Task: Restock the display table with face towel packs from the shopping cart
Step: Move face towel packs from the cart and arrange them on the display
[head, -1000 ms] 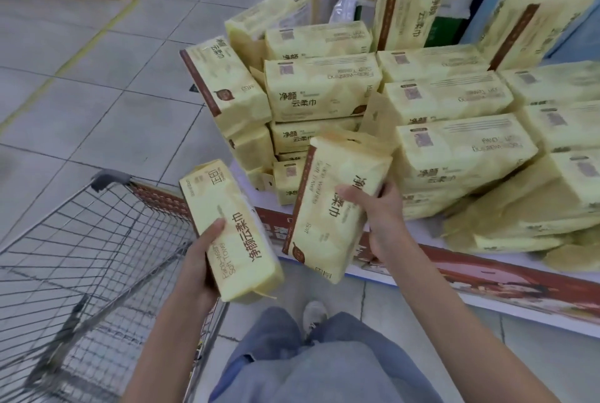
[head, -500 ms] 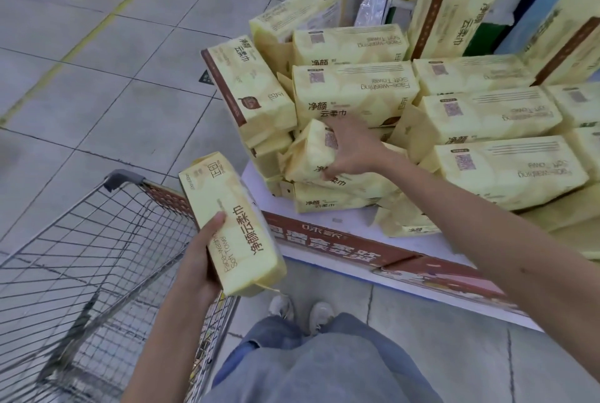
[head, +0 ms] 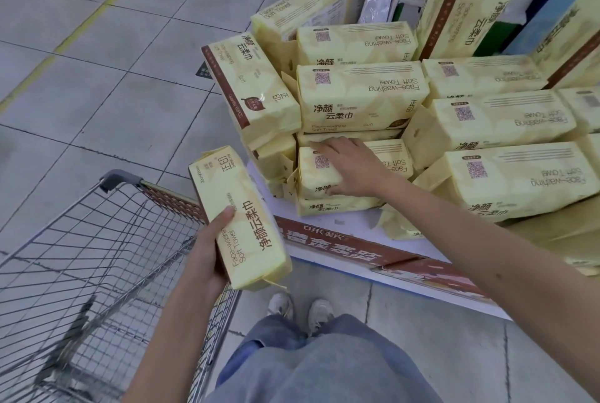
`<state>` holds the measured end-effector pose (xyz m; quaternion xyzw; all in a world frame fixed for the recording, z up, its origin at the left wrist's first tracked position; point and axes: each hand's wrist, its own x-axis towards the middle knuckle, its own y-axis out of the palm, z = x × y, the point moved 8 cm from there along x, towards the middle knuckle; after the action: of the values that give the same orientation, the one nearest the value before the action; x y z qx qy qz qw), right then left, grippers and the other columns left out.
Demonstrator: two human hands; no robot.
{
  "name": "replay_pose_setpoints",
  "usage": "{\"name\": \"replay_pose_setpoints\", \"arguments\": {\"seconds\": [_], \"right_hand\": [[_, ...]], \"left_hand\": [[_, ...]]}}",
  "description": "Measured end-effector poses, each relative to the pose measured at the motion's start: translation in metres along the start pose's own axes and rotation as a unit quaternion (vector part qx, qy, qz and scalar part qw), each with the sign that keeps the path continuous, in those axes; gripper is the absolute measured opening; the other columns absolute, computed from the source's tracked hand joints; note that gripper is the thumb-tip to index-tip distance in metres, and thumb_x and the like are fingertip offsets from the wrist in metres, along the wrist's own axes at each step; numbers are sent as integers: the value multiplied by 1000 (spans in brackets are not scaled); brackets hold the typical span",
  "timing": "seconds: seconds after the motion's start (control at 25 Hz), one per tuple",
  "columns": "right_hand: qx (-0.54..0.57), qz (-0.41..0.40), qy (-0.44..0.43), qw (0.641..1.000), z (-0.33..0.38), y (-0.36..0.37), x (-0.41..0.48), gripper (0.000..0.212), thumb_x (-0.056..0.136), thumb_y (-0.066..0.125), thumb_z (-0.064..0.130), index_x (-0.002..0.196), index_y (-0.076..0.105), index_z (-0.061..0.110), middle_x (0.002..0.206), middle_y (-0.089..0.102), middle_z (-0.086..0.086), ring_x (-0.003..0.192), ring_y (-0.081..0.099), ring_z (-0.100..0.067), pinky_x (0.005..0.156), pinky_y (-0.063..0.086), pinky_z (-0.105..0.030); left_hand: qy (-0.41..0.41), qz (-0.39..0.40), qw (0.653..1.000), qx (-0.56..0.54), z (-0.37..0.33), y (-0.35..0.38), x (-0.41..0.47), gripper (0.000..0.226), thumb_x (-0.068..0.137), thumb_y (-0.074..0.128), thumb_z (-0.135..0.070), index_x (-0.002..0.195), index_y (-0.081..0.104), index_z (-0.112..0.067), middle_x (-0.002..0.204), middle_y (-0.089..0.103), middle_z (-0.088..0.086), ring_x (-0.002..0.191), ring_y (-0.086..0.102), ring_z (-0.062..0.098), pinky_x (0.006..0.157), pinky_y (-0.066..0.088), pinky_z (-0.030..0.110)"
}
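Both hands are busy with yellow towel packs. Left hand [head: 203, 255] is closed around one pack [head: 238, 224], held tilted above the cart [head: 97, 259] rim, thumb on its printed face. Right hand [head: 349, 169] lies flat, fingers spread, on a low pack [head: 311, 177] at the front of the stack [head: 360, 94] on the tabletop [head: 328, 222]; whether it grips or only presses, I cannot tell. That pack sits on another and under a larger pile. More packs stand upright behind. Cart basket looks bare where visible. Shoes and jeans show below on the tiled floor [head: 107, 104].
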<state>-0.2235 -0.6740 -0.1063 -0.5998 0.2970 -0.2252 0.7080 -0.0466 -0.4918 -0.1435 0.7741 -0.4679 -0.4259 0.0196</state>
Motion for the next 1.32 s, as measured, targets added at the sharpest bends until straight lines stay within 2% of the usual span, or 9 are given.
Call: {"name": "replay_pose_setpoints", "arguments": {"seconds": [0.56, 0.68, 0.8, 0.88, 0.96, 1.08, 1.16, 1.28, 1.32], "right_hand": [[-118, -17, 19, 993, -6, 10, -16, 110, 63, 83, 40, 150, 20, 21, 150, 30, -12, 136, 29, -35, 113, 22, -49], [-76, -36, 36, 996, -1, 6, -22, 97, 74, 73, 48, 150, 20, 21, 154, 24, -9, 143, 19, -33, 116, 15, -48], [74, -97, 57, 991, 12, -12, -35, 76, 84, 64, 46, 146, 32, 17, 148, 37, -7, 136, 34, -27, 110, 28, -40], [271, -107, 109, 950, 18, -16, -46, 62, 87, 62, 42, 141, 40, 20, 135, 48, 0, 119, 50, -17, 96, 40, -31], [478, -69, 160, 861, 31, -7, -59, 47, 90, 57, 41, 133, 47, 26, 122, 54, 6, 107, 57, -11, 82, 44, -21], [611, 2, 208, 764, 55, 2, -72, 41, 92, 50, 44, 130, 48, 29, 121, 58, 4, 103, 59, -11, 82, 47, -21], [666, 22, 219, 713, 63, -8, -70, 61, 80, 56, 55, 134, 42, 28, 120, 58, 2, 102, 60, -14, 87, 50, -32], [707, 27, 227, 669, 69, -24, -63, 102, 51, 66, 66, 140, 31, 30, 125, 53, -4, 112, 56, -26, 96, 48, -49], [711, 24, 236, 662, 71, -25, -61, 110, 47, 72, 63, 142, 27, 31, 128, 51, -6, 115, 54, -28, 96, 47, -53]], "left_hand": [[-43, -9, 999, 15, 4, 10, 15, 38, 71, 69, -27, 106, 65, -12, 94, 75, 10, 79, 73, 25, 58, 58, 35], [-38, -9, 999, 16, 6, 12, 12, 45, 66, 71, -28, 108, 64, -12, 93, 75, 9, 79, 73, 25, 59, 58, 35], [-30, -40, 998, 43, 8, 7, 5, 58, 64, 71, -28, 118, 60, -9, 102, 73, 13, 88, 71, 29, 66, 57, 38], [-23, -61, 997, 46, 10, 5, -1, 64, 66, 72, -25, 126, 55, -8, 109, 70, 15, 96, 68, 31, 64, 57, 37], [-19, -74, 997, 32, 14, 6, -11, 59, 72, 72, -23, 127, 54, -9, 108, 71, 13, 92, 70, 28, 54, 57, 32], [31, -103, 989, 97, 6, 10, -26, 82, 59, 79, -30, 132, 43, -15, 108, 69, 7, 87, 68, 20, 54, 55, 30], [120, -131, 941, 289, -14, 15, -33, 102, 47, 86, -36, 134, 36, -24, 120, 61, 1, 99, 63, 19, 74, 55, 39], [248, -161, 757, 582, -37, 37, -47, 109, 47, 82, -59, 139, 32, -30, 132, 50, -1, 118, 48, 21, 98, 42, 42], [268, -160, 733, 604, -38, 46, -51, 111, 47, 78, -65, 140, 30, -31, 133, 48, 0, 121, 44, 22, 100, 37, 41]]}}
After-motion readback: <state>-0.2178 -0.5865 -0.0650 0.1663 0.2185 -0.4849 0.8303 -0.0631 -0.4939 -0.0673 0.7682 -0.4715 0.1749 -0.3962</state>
